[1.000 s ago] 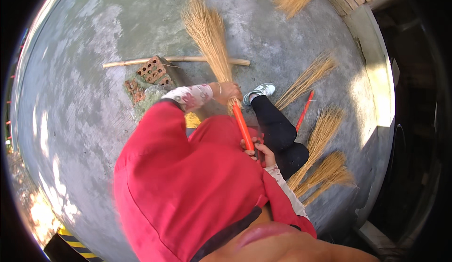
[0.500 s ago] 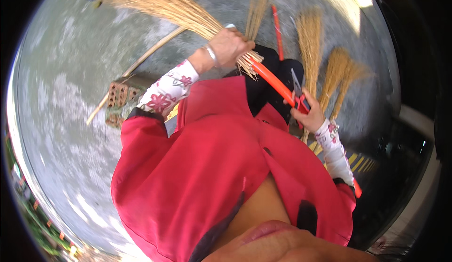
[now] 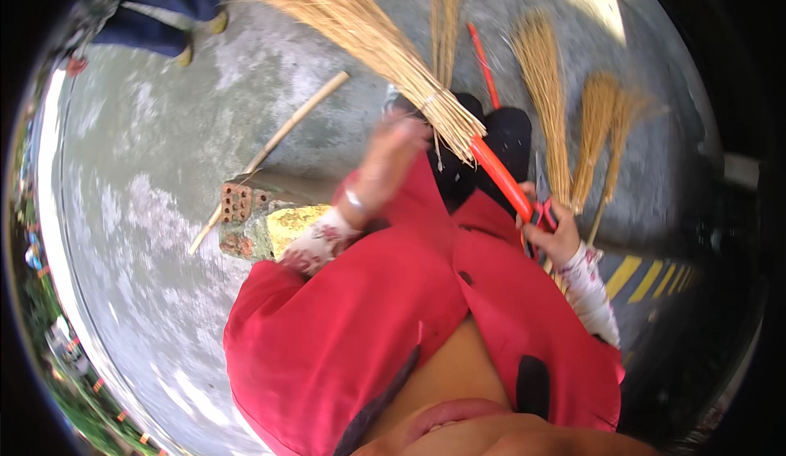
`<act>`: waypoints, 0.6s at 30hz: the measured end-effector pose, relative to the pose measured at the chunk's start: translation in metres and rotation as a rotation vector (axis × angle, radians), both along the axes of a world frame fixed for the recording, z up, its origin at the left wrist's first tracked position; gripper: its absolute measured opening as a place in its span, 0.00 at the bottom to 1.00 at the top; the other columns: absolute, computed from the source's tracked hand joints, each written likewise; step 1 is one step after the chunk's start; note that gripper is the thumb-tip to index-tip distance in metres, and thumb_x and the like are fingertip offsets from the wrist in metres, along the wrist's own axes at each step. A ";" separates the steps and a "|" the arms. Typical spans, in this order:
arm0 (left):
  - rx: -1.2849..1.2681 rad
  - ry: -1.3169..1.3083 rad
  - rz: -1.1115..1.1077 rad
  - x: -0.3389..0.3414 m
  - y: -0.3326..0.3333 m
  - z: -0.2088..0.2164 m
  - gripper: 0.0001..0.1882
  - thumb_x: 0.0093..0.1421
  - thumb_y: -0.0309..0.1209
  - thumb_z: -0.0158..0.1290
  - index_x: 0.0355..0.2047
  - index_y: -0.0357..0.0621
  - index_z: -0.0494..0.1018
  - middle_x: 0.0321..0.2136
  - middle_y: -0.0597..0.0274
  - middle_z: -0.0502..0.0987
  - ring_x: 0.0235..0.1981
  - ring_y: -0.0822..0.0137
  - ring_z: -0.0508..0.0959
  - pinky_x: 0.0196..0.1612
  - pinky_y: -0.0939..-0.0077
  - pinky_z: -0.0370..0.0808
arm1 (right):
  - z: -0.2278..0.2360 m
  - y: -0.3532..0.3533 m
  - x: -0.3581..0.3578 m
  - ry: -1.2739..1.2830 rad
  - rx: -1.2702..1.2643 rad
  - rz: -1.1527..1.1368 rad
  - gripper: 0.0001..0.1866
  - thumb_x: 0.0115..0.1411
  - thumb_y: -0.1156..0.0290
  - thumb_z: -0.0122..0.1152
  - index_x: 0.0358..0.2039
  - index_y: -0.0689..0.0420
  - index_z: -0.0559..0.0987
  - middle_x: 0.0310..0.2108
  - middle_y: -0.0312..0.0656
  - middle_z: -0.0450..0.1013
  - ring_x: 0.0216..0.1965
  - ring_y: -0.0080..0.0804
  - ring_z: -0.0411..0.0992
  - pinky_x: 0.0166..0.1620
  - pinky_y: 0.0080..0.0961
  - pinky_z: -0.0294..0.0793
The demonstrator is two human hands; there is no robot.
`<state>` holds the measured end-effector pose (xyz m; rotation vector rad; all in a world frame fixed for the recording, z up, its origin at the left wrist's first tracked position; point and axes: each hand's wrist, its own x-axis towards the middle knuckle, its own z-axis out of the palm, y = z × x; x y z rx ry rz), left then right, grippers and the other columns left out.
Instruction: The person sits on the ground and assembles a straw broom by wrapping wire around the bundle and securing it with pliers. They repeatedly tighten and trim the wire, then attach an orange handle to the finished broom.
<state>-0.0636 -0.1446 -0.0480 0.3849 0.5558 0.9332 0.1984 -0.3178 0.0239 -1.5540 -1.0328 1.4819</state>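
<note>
A straw broom lies slantwise across my lap, its bristles [image 3: 368, 38] fanning to the upper left. Its red handle [image 3: 501, 176] runs down into my right hand [image 3: 557, 233], which is closed around it. The same hand also grips a pair of pliers [image 3: 542, 212] with red and dark handles; the jaws point away from me. Smeared by motion, my left hand [image 3: 389, 157] is beside the bound end of the bristles, apart from it. How its fingers are set cannot be made out.
Several straw bundles [image 3: 544, 96] lie on the concrete floor [image 3: 188, 145] to the right and ahead, near a red stick [image 3: 483, 63]. At left are a perforated brick [image 3: 237, 202], a yellow block [image 3: 293, 225] and a wooden stick [image 3: 299, 119]. A person's legs [image 3: 155, 14] show far left.
My left hand has let go of the straw and drawn back toward my body. The broom and my right hand have shifted slightly right and nearer. The other person's legs show more fully.
</note>
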 end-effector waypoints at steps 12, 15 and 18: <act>-0.175 -0.224 -0.165 0.068 0.022 -0.059 0.11 0.58 0.25 0.58 0.41 0.41 0.73 0.32 0.56 0.79 0.36 0.60 0.80 0.49 0.59 0.77 | -0.043 0.006 -0.056 -0.577 0.304 0.089 0.41 0.47 0.76 0.69 0.63 0.66 0.66 0.46 0.57 0.75 0.44 0.49 0.79 0.46 0.34 0.77; -0.152 -0.252 -0.294 0.047 0.021 -0.059 0.22 0.57 0.29 0.61 0.51 0.40 0.69 0.43 0.46 0.80 0.45 0.53 0.81 0.55 0.57 0.76 | -0.044 -0.004 -0.056 -0.563 0.346 0.077 0.40 0.47 0.80 0.68 0.63 0.66 0.66 0.49 0.58 0.75 0.46 0.50 0.78 0.48 0.34 0.76; -0.111 -0.353 -0.259 0.014 0.056 -0.065 0.25 0.64 0.43 0.55 0.57 0.44 0.67 0.57 0.45 0.72 0.61 0.50 0.69 0.66 0.51 0.63 | -0.041 -0.016 -0.050 -0.553 0.415 0.063 0.40 0.46 0.82 0.67 0.63 0.66 0.68 0.49 0.57 0.75 0.47 0.50 0.77 0.50 0.33 0.76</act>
